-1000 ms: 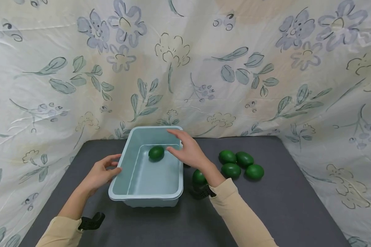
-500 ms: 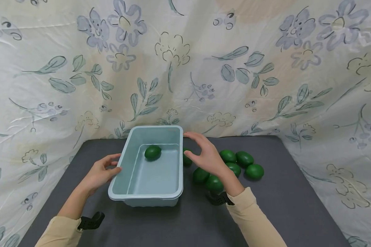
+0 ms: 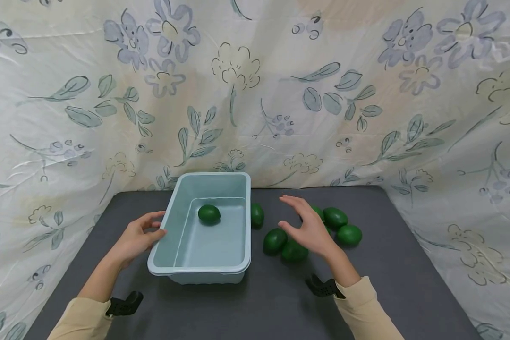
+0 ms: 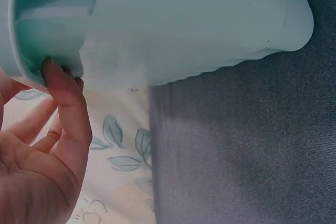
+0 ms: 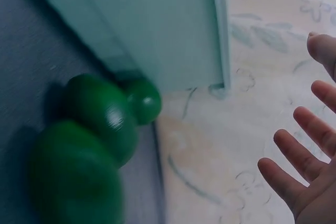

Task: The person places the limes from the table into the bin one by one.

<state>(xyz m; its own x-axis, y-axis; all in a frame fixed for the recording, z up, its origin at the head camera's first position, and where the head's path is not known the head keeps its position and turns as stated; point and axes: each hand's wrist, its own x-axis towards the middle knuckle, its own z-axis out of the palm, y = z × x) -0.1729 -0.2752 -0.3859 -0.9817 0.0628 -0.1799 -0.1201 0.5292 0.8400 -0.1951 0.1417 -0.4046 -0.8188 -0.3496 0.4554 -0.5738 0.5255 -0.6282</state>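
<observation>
A light blue plastic tub (image 3: 201, 270) stands on the table, tall-sided and rectangular. One smooth dark green oval fruit, avocado-like (image 3: 209, 214), lies on its floor toward the back. My left hand (image 3: 138, 238) pinches the tub's left rim; in the left wrist view, a finger (image 4: 68, 98) curls under the rim lip. My right hand (image 3: 308, 226), fingers spread and holding nothing, hovers right of the tub over more of these fruits. Two fruits near it are a front one (image 3: 294, 251) and its left neighbour (image 3: 275, 242). Behind the hand, other fruits are partly hidden.
Another green fruit (image 3: 257, 216) sits against the tub's right side. Farther right lie two more, a back one (image 3: 335, 218) and a nearer one (image 3: 349, 235). The dark grey table (image 3: 391, 283) ends at a floral cloth (image 3: 255, 94) hanging behind and at the sides.
My right hand has moved from above the tub out to the right, over the loose fruits. The fruit in the tub has rolled slightly left. My left hand stays at the rim.
</observation>
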